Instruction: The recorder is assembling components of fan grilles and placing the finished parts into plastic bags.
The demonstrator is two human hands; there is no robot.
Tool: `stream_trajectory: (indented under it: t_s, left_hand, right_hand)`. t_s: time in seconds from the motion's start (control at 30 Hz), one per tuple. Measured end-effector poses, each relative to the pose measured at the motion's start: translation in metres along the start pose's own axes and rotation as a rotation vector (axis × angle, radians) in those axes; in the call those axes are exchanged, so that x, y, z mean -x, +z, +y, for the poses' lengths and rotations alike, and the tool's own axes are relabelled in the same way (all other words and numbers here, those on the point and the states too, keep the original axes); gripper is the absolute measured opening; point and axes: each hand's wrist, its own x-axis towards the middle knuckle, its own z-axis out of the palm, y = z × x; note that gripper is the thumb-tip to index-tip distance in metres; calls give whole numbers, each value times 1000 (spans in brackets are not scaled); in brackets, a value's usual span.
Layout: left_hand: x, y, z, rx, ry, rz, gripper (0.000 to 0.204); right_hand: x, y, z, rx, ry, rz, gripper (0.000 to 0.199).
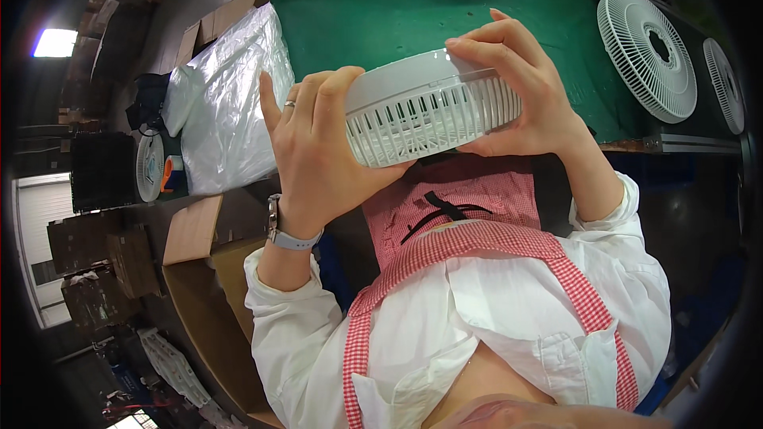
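At the far left, a small round white fan part (149, 167) lies beside an orange object (166, 175) on a dark surface. Next to them a clear plastic bag (230, 103) sprawls over the left edge of the green counter (342, 24), with an open cardboard box (199, 270) below it. The left hand (306, 143), wearing a ring and a wristwatch (286, 230), curls around the left end of a white slotted fan housing (429, 107), thumb on top and fingers wrapped beneath. The housing is held up above the red checked apron (469, 222), in front of the counter. The right hand (524, 87) clasps its right end, fingers pressed over the top rim. Farther right, two white fan grilles (648, 52) rest on the counter.
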Motion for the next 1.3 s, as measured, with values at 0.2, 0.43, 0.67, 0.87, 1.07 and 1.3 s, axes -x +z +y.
stream_trajectory:
  t_s: [0.2, 0.43, 0.67, 0.87, 1.07, 1.3]
  left_hand:
    - [0, -4, 2, -25, -60, -52, 95]
    - [0, -4, 1, -2, -59, -71, 96]
    - [0, -2, -4, -19, -48, -52, 92]
    - [7, 9, -10, 26, 56, 93, 89]
    - [51, 32, -81, 425, -243, 114, 92]
    - [-10, -6, 11, 25, -81, -144, 100]
  right_hand:
    - [3, 1, -3, 136, -82, -3, 67]
    - [2, 1, -3, 71, -81, -20, 61]
    - [8, 10, 7, 2, -104, 60, 88]
    - [6, 3, -1, -69, -41, 73, 98]
    - [11, -41, 15, 98, 146, -50, 86]
    - [4, -3, 3, 43, -61, 5, 65]
